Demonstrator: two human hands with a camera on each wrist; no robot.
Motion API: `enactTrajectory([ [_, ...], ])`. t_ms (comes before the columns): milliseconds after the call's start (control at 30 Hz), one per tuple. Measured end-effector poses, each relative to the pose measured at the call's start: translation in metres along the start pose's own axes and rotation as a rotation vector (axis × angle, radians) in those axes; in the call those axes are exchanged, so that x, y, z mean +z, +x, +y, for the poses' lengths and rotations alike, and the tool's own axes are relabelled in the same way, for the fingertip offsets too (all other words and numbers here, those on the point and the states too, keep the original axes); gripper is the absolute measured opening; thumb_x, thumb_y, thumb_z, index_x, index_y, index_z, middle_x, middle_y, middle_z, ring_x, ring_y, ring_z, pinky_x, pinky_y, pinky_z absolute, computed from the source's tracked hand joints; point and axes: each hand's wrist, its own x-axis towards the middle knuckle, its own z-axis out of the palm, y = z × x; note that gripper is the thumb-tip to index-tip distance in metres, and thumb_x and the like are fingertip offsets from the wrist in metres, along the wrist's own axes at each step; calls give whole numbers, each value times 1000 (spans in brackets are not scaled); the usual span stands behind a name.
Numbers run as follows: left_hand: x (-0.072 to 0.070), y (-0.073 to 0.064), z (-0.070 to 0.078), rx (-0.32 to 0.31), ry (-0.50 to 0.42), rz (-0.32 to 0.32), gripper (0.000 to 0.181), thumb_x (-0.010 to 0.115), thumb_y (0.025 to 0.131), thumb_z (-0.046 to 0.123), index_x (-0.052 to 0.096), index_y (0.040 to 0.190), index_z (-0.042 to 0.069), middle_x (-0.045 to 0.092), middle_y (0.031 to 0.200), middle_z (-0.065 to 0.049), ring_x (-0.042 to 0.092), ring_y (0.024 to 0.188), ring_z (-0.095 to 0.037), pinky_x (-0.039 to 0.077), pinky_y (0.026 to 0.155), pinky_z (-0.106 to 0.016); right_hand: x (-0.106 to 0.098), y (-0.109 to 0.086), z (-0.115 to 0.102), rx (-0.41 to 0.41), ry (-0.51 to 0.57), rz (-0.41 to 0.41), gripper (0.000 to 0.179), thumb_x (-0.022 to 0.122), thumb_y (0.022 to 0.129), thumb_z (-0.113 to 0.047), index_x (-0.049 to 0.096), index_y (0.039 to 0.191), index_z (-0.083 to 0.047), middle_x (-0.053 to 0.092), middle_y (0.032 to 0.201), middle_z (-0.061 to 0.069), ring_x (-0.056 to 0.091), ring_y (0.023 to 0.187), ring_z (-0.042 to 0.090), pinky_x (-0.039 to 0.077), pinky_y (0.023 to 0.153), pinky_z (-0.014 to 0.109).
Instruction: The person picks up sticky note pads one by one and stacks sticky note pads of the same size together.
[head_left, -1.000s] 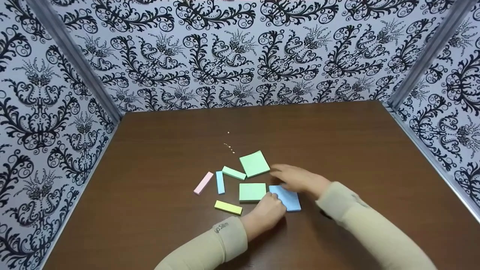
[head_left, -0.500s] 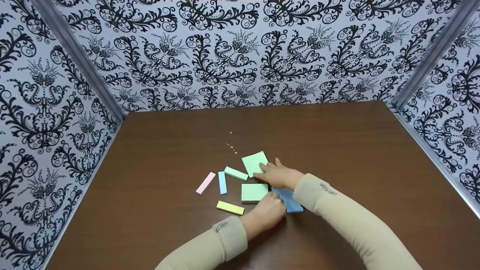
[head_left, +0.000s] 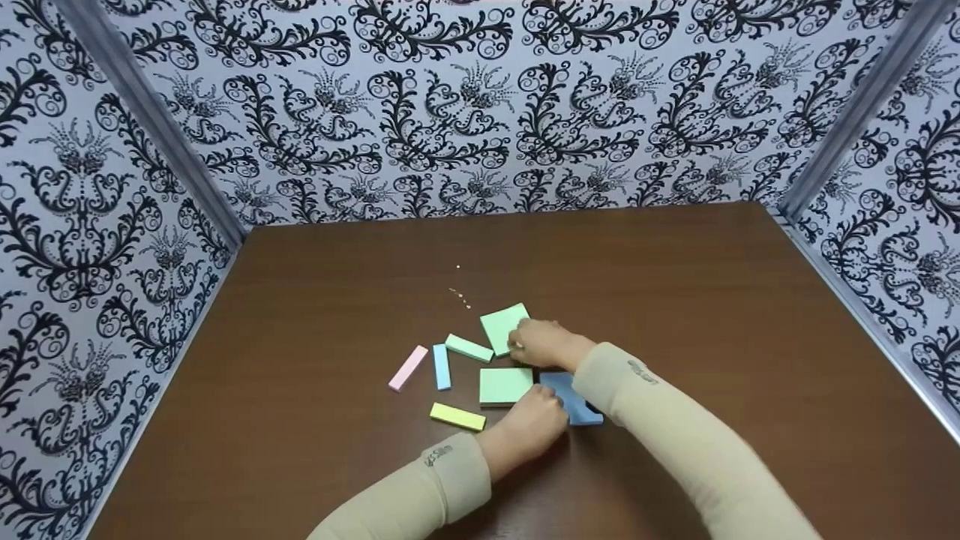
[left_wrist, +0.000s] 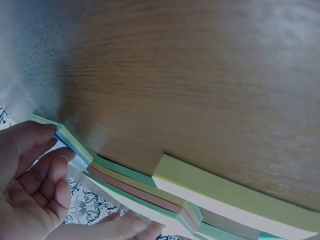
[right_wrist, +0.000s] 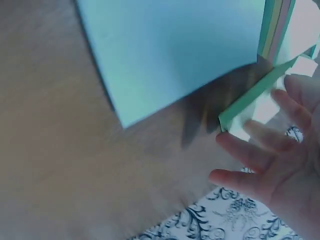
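Observation:
In the head view my left hand (head_left: 534, 421) has curled fingers at the left edge of the blue sticky-note pad (head_left: 564, 390). The left wrist view shows its fingertips at that pad's layered edge (left_wrist: 75, 145). Beside it lies the nearer green sticky-note pad (head_left: 505, 385). My right hand (head_left: 550, 343) bends its fingers over the right side of the farther green sticky-note pad (head_left: 501, 327), hiding part of it. In the right wrist view its fingers (right_wrist: 245, 150) reach that pad's green edge (right_wrist: 245, 100), with the blue pad (right_wrist: 170, 50) nearby.
Left of the square pads lie narrow strip pads: pink (head_left: 408, 368), blue (head_left: 442, 367), green (head_left: 469, 347) and yellow (head_left: 457, 417). Small pale crumbs (head_left: 460, 296) dot the brown table (head_left: 337, 270) farther back. Patterned walls (head_left: 465, 112) enclose its back and sides.
My right hand has moved left from beside the farther green pad to over it, its fingers spread and then bent down. The left hand has kept its place; the pads show no clear shift.

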Motion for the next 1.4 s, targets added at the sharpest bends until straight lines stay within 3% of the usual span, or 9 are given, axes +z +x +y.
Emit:
enactTrajectory([
  [133,-1,-1,-1,4,26,-6,16,62,81,23,68,67,26,62,68,10,52,63,-8,40,58,-23,5,11,-2,59,42,98,25,62,86,-28,66,96,-6,54,101,15,57,81,29,47,73,45],
  [367,0,-3,2,11,68,30,18,64,80,24,66,63,27,60,61,9,51,58,-8,39,54,-22,15,25,-10,217,26,172,28,67,81,-37,60,71,-12,56,101,15,59,86,33,28,85,72],
  [533,11,-4,4,37,101,62,21,62,80,25,62,59,26,57,60,8,49,56,-8,37,51,-22,18,28,-17,300,27,165,25,65,81,-34,57,72,-13,53,104,15,60,77,34,27,86,72],
  [667,10,-4,4,36,92,66,21,62,81,25,62,60,26,57,63,8,49,57,-8,37,52,-22,16,26,-19,316,36,138,21,62,82,-32,59,82,-11,52,109,17,59,82,38,29,86,71],
  [833,-3,-2,2,6,65,27,17,63,80,23,65,63,27,60,63,9,51,59,-8,38,54,-22,11,19,-11,220,4,133,19,63,81,-26,56,76,-9,53,106,18,55,82,36,38,83,61],
  [933,-3,0,2,-8,29,-25,19,60,82,22,67,65,27,62,66,10,52,63,-9,39,57,-23,7,14,-2,124,-2,103,17,63,80,-20,52,72,-10,52,97,14,49,73,26,43,75,46],
  [1033,0,1,2,-19,4,-52,21,58,83,20,67,65,27,62,69,9,52,65,-9,39,59,-23,3,8,10,43,24,59,11,63,79,-16,55,79,-10,48,93,9,43,74,23,40,68,37],
  [1233,4,1,3,-18,-8,-18,17,61,78,19,66,64,26,59,67,10,51,63,-9,37,58,-23,0,-4,32,-91,50,7,16,61,78,-10,56,92,-7,45,97,7,41,83,23,38,70,34],
  [1400,3,0,3,-14,-2,-21,15,61,78,19,67,65,26,59,66,10,51,63,-8,36,56,-22,-2,-11,48,-177,42,-25,15,60,76,-2,54,90,-5,48,110,11,46,97,26,37,72,33],
])
